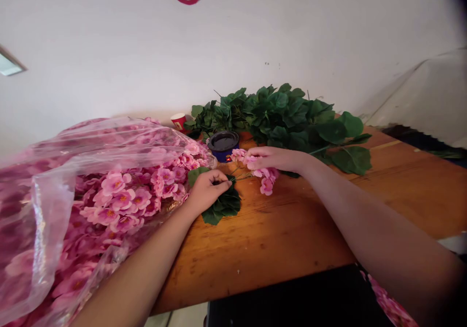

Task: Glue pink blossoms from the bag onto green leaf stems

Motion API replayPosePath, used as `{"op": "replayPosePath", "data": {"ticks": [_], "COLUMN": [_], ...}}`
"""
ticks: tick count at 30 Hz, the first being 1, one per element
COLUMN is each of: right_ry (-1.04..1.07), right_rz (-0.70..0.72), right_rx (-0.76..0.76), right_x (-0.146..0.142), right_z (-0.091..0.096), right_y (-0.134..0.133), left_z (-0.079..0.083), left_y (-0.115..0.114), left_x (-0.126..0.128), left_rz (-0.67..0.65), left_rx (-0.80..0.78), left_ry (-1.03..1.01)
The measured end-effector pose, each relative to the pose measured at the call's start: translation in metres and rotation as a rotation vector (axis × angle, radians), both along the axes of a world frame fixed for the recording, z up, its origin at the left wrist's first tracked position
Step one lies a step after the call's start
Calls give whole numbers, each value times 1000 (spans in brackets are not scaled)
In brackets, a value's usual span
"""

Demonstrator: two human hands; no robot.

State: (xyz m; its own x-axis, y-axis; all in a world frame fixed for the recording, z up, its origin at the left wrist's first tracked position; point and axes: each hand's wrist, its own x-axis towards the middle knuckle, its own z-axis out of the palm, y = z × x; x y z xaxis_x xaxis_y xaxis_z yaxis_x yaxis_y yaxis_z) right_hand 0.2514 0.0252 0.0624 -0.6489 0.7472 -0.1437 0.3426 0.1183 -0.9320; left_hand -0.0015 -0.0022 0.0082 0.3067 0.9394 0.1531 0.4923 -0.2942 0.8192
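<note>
My left hand [209, 189] is closed in a pinch on the thin stems of a pink artificial flower spray, close to its dark green leaves [224, 206]. The leaves hang under and beside the fingers, over the wooden table. From the pinch, the stems run right to small pink blossoms [267, 182]. My right hand [273, 158] closes over those blossoms from above; its fingertips are partly hidden among the petals. Just behind the blossoms stands a dark blue round tin [223, 144] with a black top.
A big clear plastic bag [54, 205] full of pink flowers covers the left side. Green leaf stems [284, 113] lie heaped along the back, near a red paper cup [178, 121]. The wooden table [277, 239] ends in front at a black surface [292, 298].
</note>
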Motion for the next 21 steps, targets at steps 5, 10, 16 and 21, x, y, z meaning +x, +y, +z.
{"op": "replayPosePath", "data": {"ticks": [5,10,16,21], "right_ry": [-176,-368,-381,-356], "right_rz": [16,-14,-61,-94], "right_rx": [53,286,197,246], "right_x": [1,-5,-11,-9], "right_z": [1,-4,-14,-19], "right_y": [-4,0,2,10], "left_z": [-3,0,1,2], "left_y": [3,1,0,0], "left_x": [-2,-1,0,0], "left_rz": [-9,-7,-11,-13], "left_rx": [-4,-23,-63,-64], "left_ry": [-4,3,-22,-21]}}
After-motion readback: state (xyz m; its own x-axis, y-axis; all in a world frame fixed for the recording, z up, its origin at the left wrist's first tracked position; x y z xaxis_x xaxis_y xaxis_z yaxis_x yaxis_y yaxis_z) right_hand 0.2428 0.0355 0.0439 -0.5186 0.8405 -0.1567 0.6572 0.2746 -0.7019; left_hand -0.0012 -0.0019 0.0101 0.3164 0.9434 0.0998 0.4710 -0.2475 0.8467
